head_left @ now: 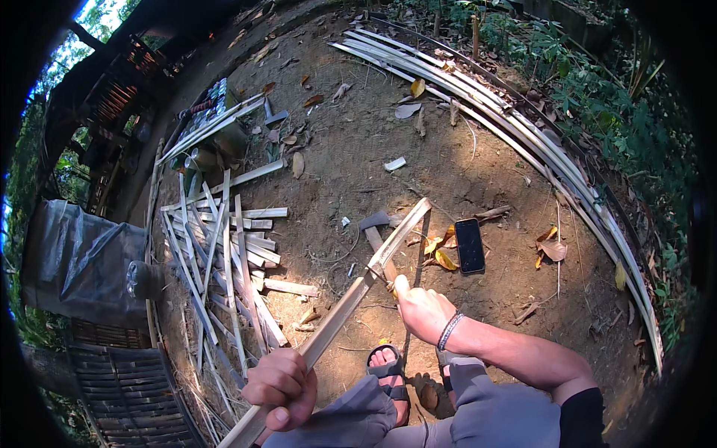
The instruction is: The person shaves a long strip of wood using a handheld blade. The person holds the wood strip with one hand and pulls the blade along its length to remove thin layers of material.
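Observation:
A long split bamboo strip (337, 313) slants up from the lower left, its tip pointing away from me. My left hand (282, 388) is closed round its near part, beside my knee. Closer to the far end, my right hand (427, 312), with a braided bracelet on the wrist, is closed on what looks like a knife (378, 273). Its narrow dark blade crosses the strip; the handle is mostly hidden by my fingers. Beyond the strip a wooden-handled hammer or hatchet (374, 221) lies on the soil, its lower handle partly covered.
A black phone (470, 246) lies among dry leaves to the right. Many cut strips (231, 261) are heaped at left. Long poles (515, 123) curve along the right side. A second metal-headed tool (275, 116) lies farther off, near a crate (216, 101). Plastic sheeting (89, 254) hangs at left.

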Motion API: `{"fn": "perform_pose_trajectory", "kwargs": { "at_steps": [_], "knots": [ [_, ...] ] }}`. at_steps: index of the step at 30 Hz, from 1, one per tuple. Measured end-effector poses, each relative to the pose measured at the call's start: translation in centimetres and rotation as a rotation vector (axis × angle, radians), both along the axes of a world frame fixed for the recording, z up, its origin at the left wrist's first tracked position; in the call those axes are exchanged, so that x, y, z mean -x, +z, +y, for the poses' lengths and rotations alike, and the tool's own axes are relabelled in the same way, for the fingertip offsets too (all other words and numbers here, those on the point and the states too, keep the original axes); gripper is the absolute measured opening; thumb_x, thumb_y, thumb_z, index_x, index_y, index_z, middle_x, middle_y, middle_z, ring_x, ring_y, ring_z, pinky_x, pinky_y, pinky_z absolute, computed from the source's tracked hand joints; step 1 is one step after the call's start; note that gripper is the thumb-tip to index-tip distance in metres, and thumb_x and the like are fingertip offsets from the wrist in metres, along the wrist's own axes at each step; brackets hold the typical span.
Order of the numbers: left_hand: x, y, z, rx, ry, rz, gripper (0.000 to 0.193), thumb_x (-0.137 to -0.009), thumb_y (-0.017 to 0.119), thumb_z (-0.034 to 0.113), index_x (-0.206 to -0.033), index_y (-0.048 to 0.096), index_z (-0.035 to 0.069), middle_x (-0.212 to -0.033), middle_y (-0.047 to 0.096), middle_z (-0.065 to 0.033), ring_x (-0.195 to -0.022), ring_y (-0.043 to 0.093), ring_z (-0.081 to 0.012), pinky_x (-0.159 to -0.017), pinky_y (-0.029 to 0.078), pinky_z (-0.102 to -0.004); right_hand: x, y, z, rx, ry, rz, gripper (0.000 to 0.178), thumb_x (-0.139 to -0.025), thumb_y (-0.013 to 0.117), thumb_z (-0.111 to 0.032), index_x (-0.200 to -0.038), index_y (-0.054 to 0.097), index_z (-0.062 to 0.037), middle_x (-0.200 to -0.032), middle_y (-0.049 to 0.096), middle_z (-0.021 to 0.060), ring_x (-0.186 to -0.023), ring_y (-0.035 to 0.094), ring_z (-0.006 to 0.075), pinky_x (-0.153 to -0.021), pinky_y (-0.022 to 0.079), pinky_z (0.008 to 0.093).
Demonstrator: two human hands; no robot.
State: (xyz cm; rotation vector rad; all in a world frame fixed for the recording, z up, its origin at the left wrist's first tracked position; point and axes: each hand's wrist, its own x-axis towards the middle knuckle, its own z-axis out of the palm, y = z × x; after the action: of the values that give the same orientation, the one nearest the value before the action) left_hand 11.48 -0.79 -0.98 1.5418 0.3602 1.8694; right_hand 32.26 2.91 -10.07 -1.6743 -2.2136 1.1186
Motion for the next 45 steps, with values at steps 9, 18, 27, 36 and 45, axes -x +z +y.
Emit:
{"fn": "perform_pose_trajectory", "kwargs": {
  "at_steps": [9,18,27,36,45],
  "knots": [
    [-0.3,0.2,0.2,-0.037,-0.036,0.011,0.039,-0.073,0.062,0.021,-0.053,0.029,0.013,-0.037,0.032,0.0020,-0.029,0.031,-0.0078,-0.033,0.027,-0.0217,-1.2,-2.1,1.2,-0.112,-0.010,0.029,0.024,-0.089,0.039,-0.008,-0.108,0.036,0.0052,-0.072,0.062,0.0269,-0.068,0.064,0.0426,-0.059,0.051,0.0501],
    [-0.1,0.6,0.1,-0.018,-0.033,0.029,0.038,-0.072,0.061,0.020,-0.053,0.030,0.012,-0.038,0.031,0.0015,-0.029,0.030,-0.0085,-0.033,0.025,-0.0226,-0.7,-0.7,1.9,-0.156,0.018,0.048,0.019,-0.086,0.042,-0.006,-0.102,0.036,0.0023,-0.073,0.062,0.0263,-0.071,0.064,0.0428,-0.060,0.051,0.0501],
    [0.5,0.8,-0.3,-0.034,-0.015,0.030,0.036,-0.073,0.059,0.018,-0.053,0.031,0.011,-0.037,0.031,0.0002,-0.028,0.028,-0.0091,-0.031,0.024,-0.0239,0.2,-0.2,1.1,-0.165,0.048,-0.017,0.021,-0.088,0.042,-0.007,-0.106,0.039,0.0046,-0.071,0.063,0.0254,-0.068,0.066,0.0395,-0.056,0.053,0.0472],
    [0.5,1.2,0.0,0.013,-0.003,0.038,0.037,-0.073,0.060,0.019,-0.053,0.029,0.011,-0.038,0.030,0.0004,-0.029,0.028,-0.0096,-0.033,0.024,-0.0242,0.4,1.5,0.4,-0.157,0.090,-0.046,0.025,-0.088,0.042,-0.007,-0.109,0.039,0.0053,-0.073,0.064,0.0218,-0.068,0.067,0.0358,-0.057,0.054,0.0441],
    [0.3,0.9,0.2,-0.012,-0.011,0.057,0.038,-0.074,0.060,0.021,-0.054,0.030,0.011,-0.038,0.030,0.0006,-0.030,0.029,-0.0092,-0.033,0.025,-0.0236,-0.5,-0.7,1.3,-0.173,0.043,-0.036,0.023,-0.088,0.043,-0.007,-0.108,0.040,0.0042,-0.073,0.064,0.0231,-0.067,0.067,0.0365,-0.057,0.054,0.0446]
  ]
}}
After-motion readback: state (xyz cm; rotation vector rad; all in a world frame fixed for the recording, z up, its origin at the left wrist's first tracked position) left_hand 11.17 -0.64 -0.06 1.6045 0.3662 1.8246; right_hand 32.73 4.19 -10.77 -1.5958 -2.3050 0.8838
